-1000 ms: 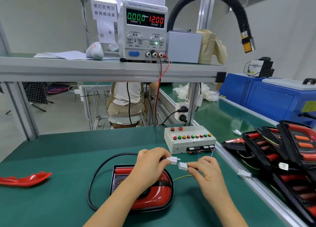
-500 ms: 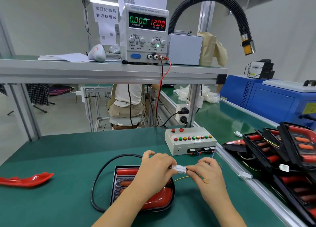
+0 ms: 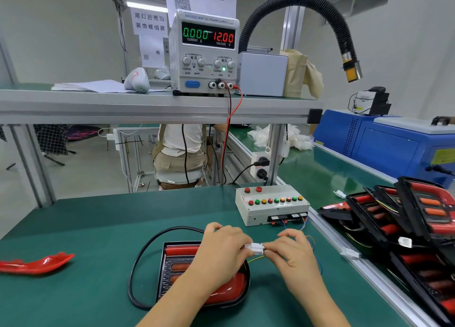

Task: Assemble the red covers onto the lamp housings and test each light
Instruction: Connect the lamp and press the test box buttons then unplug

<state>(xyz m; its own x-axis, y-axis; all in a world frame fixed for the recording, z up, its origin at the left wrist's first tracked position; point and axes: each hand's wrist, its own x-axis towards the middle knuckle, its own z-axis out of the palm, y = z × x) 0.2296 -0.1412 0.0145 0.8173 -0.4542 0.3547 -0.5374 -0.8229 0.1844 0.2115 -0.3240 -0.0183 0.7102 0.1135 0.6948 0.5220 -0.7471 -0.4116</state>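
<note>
Head view: near the front edge of the tabletop (image 3: pixel 98 228), left hand (image 3: pixel 221 251) and right hand (image 3: pixel 293 254) pinch the white connector (image 3: pixel 256 248) by its ends; push squarely, halves aligned, until seated.

Bright, even overhead light; wide-angle bending at edges; slightly soft focus.

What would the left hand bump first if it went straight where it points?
Probably the right hand: the left hand points rightward, and both pinch the same white plug between them.
</note>
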